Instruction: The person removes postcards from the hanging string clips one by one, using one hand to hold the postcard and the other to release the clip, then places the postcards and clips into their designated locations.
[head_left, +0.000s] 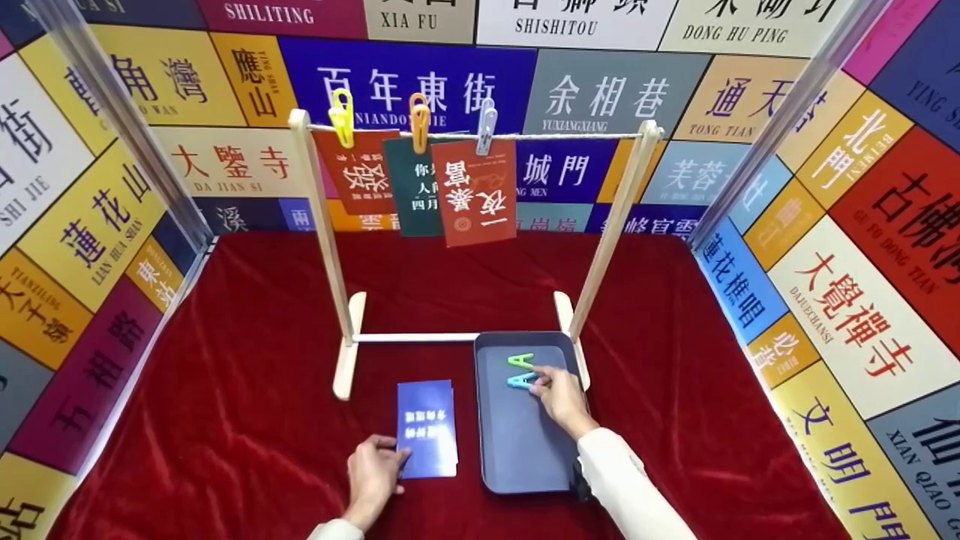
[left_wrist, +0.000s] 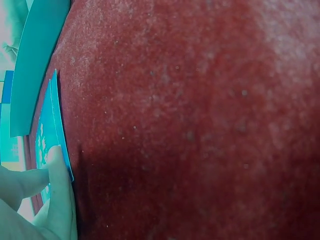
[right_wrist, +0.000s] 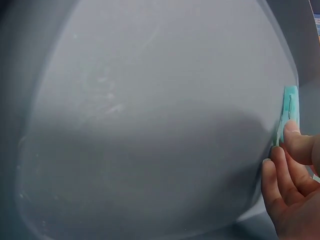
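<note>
In the head view, my right hand reaches into the dark grey tray and pinches a light blue clothespin between thumb and fingers. The right wrist view shows the clothespin at the tray's side, thumb against it. A green clothespin lies just beyond it. My left hand is at the left edge of blue cards lying on the red cloth. One extended finger rests on the cards' edge in the left wrist view.
Behind the hands stands a wooden frame with a string. Yellow, orange and pale grey-blue clothespins hold a red card, a dark green card and another red card there.
</note>
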